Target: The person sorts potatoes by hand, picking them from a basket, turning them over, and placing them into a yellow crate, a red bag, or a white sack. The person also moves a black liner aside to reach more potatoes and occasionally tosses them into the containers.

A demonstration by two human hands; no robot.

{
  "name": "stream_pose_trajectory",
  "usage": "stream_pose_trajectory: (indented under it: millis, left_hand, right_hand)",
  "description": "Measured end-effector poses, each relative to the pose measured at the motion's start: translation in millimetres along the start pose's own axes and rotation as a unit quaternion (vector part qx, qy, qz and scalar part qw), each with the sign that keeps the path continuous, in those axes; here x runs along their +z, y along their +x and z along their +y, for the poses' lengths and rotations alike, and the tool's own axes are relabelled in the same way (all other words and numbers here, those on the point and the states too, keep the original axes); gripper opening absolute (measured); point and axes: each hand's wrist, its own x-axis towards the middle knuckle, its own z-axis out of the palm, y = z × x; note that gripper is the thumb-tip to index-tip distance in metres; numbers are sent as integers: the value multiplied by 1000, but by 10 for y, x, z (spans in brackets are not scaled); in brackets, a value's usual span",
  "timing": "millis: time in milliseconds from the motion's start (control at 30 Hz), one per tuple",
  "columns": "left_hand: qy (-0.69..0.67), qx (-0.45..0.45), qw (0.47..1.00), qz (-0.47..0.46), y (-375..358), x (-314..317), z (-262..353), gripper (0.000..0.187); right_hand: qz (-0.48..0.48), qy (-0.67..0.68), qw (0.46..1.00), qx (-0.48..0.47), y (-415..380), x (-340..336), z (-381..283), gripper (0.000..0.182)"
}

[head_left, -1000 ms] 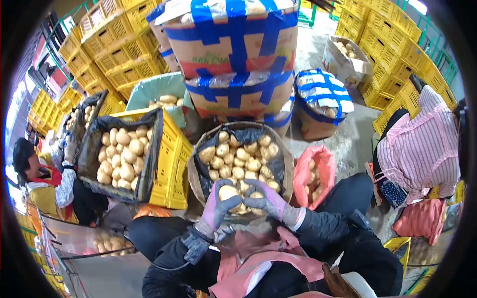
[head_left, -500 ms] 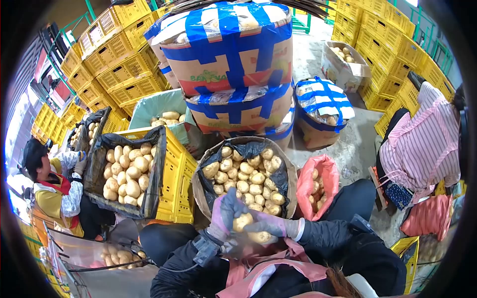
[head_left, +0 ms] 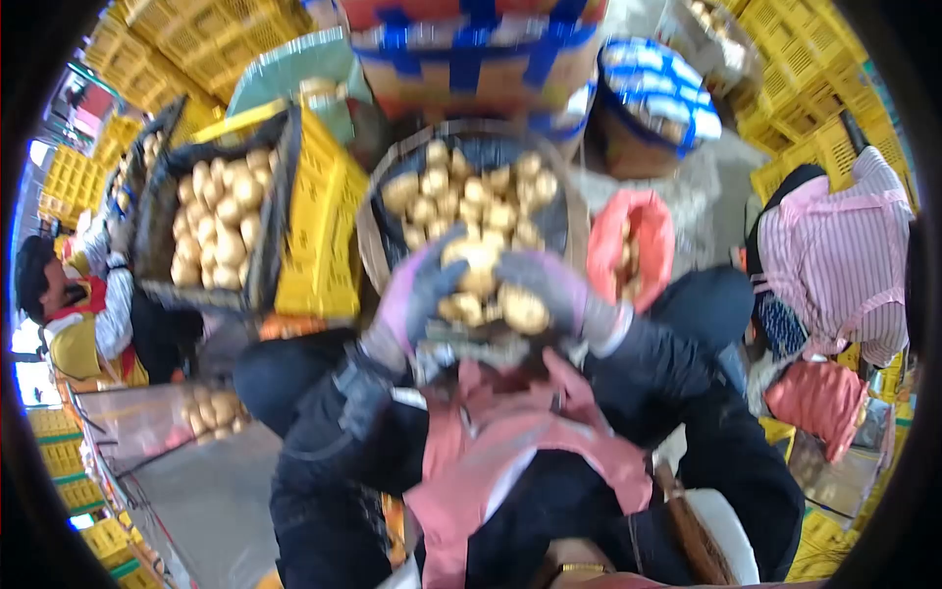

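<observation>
My left hand (head_left: 417, 294) and my right hand (head_left: 554, 290), both in grey and purple gloves, curve in from either side around a few potatoes, blurred by motion. Between them, one pale potato (head_left: 473, 263) is held at the fingertips. Another potato (head_left: 525, 309) lies against my right palm, and a further one (head_left: 459, 309) is beside my left thumb. Just beyond the hands stands a cardboard box (head_left: 376, 231) lined with black plastic (head_left: 483, 145) and heaped with potatoes.
To the left is a yellow crate (head_left: 329, 216) full of potatoes. A pink sack (head_left: 601, 240) stands right of the box. Taped cartons (head_left: 476, 74) are stacked ahead. Co-workers sit left (head_left: 93, 324) and right (head_left: 834, 255); yellow crates (head_left: 186, 44) rise behind.
My view has tilted down, so the surroundings sit higher. My hands, close together before around one potato, are now wider apart, cupping potatoes at the box's near edge.
</observation>
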Motion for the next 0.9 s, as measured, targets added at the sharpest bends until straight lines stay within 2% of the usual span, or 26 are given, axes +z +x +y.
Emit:
stream_pose_trajectory:
  millis: [67,100,233,300,333,467,533,567,600,633,667,700,767,800,833,900]
  left_hand:
    - [-57,-33,998,10,-73,35,169,60]
    - [-57,-33,998,6,-68,14,168,60]
    - [-97,-39,994,10,-15,-70,64,63]
    - [-133,-38,990,-7,-15,-90,71,60]
    - [-146,-38,988,-18,-13,-117,51,57]
    - [-133,-57,989,-31,-6,-54,92,52]
    - [-238,-44,970,-2,4,-31,46,39]
    - [-239,-45,970,-2,2,-50,29,39]
    - [-153,-2,988,16,15,-85,13,33]
    - [-263,-23,964,14,46,-122,-49,27]
    - [-371,-44,928,18,78,-159,-112,22]
    - [-415,-100,904,10,106,-193,-126,25]
    - [-262,-133,956,-15,29,-105,-222,28]
    - [-261,-195,945,-34,-3,52,-136,34]
    - [-299,-239,922,-54,-75,186,-94,39]
    - [-210,-233,937,-155,-153,312,-154,45]
  right_hand:
    - [50,195,979,37,10,80,76,39]
    - [56,391,892,219,54,70,-50,37]
    - [37,447,853,267,1,66,62,37]
    - [26,429,870,243,20,66,54,37]
    - [24,388,895,221,18,64,8,38]
    - [44,335,916,215,88,72,-64,39]
    - [-7,432,871,235,82,17,-2,45]
    - [-7,432,871,236,97,25,33,45]
    - [37,544,808,221,128,41,54,48]
    - [84,645,733,201,148,46,52,51]
    - [128,657,713,208,164,32,32,55]
    - [132,654,715,207,155,13,61,55]
    - [125,614,767,140,127,4,138,56]
    - [151,575,792,138,123,30,93,52]
    - [148,576,792,138,118,45,65,52]
    - [189,418,877,145,99,85,12,48]
